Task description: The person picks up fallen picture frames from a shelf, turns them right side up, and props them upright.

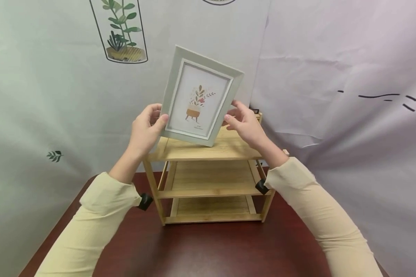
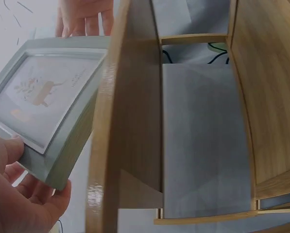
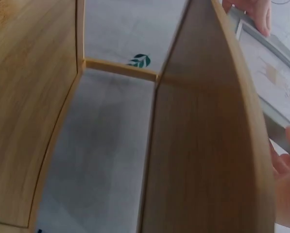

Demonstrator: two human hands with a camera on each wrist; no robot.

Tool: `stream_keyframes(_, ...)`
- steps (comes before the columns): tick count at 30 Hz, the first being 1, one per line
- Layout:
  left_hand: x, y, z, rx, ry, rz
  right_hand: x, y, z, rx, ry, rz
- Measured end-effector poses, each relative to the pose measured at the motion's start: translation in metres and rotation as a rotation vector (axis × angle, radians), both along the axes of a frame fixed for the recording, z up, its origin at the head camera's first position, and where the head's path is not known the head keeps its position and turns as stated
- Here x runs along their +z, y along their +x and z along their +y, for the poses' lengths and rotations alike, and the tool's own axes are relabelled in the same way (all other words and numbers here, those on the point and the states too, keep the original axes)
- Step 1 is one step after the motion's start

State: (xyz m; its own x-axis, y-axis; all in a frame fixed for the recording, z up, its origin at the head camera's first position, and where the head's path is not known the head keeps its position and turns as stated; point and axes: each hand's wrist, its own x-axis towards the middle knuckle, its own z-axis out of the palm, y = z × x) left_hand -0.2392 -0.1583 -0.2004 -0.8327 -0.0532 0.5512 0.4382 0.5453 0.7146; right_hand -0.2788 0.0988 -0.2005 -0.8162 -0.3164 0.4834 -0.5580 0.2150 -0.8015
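Observation:
A picture frame (image 1: 202,98) with a pale grey-green border and a print of a potted plant hangs tilted above the top board of a wooden shelf rack (image 1: 211,154). My left hand (image 1: 146,129) grips its lower left edge, thumb on the front and fingers behind, as the left wrist view also shows. At the opposite edge, my right hand (image 1: 247,126) holds the frame between thumb and fingers. In the right wrist view, the rack's board partly covers the frame (image 3: 276,77) and my right hand (image 3: 286,187).
The three-tier rack stands on a dark red table (image 1: 208,250). Behind it hangs a pale cloth (image 1: 298,77) printed with plants. A small dark object (image 1: 254,110) sits at the top board's back right corner, partly hidden by my right hand.

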Motion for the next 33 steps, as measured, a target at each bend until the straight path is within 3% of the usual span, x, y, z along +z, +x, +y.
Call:
stream_keyframes(9,-0.013,-0.002,0.003,-0.049,-0.118,-0.185,-0.004,-0.001,0.001,-0.071,0.006,0.044)
stream_keyframes(15,-0.017,-0.004,0.009,-0.048,-0.189,-0.239,-0.004,-0.002,0.004,-0.083,0.022,0.060)
stream_keyframes(24,-0.022,0.000,0.015,-0.047,-0.171,-0.229,-0.001,-0.005,0.006,-0.074,0.027,0.038)
stream_keyframes(33,-0.030,0.004,0.029,-0.027,-0.106,-0.113,0.002,-0.013,0.002,-0.159,0.047,0.009)
